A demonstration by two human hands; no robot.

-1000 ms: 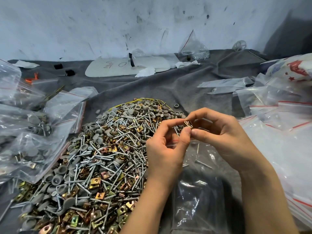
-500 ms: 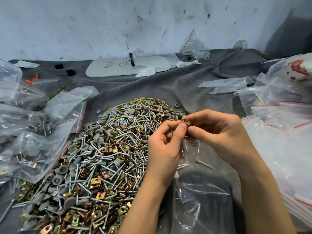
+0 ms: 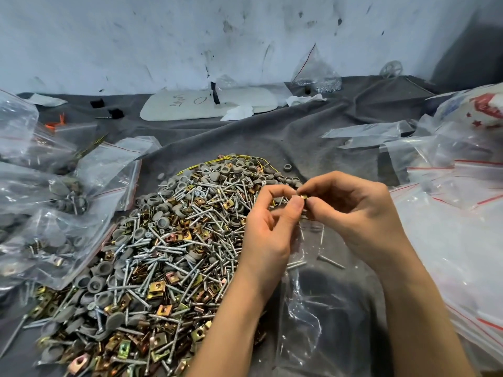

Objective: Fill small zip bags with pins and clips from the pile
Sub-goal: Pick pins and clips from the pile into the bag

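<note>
Left hand [image 3: 268,229], right hand [image 3: 351,213]: both pinching one clip [image 3: 301,197]. Bag [image 3: 313,295] just below hands, pile [image 3: 163,254] left of left hand. I'd hold bag mouth wide and drop clip straight in.

A creased grey cloth [image 3: 272,137] lies spread below a stained white wall [image 3: 163,36], and at its far side lie a white board [image 3: 190,104] with handwriting and a black strip [image 3: 214,92], 2 crumpled white papers [image 3: 238,112], 2 small black blocks [image 3: 97,102] and an orange piece [image 3: 55,123].
</note>
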